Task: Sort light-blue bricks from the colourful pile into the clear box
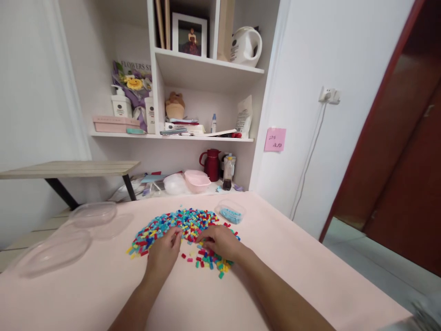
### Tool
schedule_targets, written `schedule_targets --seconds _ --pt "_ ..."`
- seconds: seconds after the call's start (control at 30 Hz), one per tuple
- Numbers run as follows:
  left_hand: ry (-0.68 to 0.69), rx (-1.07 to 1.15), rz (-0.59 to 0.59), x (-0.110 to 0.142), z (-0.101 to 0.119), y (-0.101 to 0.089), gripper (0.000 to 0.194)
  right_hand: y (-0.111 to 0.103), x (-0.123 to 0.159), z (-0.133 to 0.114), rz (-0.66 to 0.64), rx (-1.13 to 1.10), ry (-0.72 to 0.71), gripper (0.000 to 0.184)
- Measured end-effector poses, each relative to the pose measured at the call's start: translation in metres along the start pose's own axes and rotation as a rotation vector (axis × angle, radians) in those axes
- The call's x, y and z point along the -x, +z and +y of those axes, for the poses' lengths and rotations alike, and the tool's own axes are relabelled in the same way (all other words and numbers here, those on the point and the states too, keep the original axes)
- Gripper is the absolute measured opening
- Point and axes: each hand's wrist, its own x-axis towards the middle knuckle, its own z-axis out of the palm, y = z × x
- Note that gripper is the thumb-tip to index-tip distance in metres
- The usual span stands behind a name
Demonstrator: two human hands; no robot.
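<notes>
A wide heap of small coloured plastic building bricks (172, 219) lies on the pink tabletop, in blue, red, yellow, green and other colours. At the heap's near edge is my left hand (164, 250), its thumb and fingertips pinched together; whatever they hold is too small to make out. My right hand (220, 241) reaches down into the right part of the heap. Its fingers are bent and drawn together at the bricks, and their tips are partly hidden. Behind it stands a clear plastic tub (231, 214) holding light blue bricks. Loose bricks (203, 261) are scattered nearer to me.
Clear plastic containers (93, 214) and a clear lid (57, 253) lie on the left. At the back are a pink basin (197, 180), a red jug (211, 164) and a bottle of dark liquid (228, 174). A slatted wooden stand (69, 169) rises at the left.
</notes>
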Motion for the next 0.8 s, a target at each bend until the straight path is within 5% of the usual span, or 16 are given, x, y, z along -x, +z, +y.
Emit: schedule_targets --seconds 0.43,0.8 --pt "0.032 -0.015 0.0 -0.0001 -0.0035 0.004 0.022 0.0054 -0.0007 0.0009 -0.008 0.006 -0.051 0.028" --pt "0.073 -0.036 -0.054 0.0003 -0.0001 0.0037 0.02 0.003 -0.0078 0.0038 0.31 -0.167 0.053 0.012"
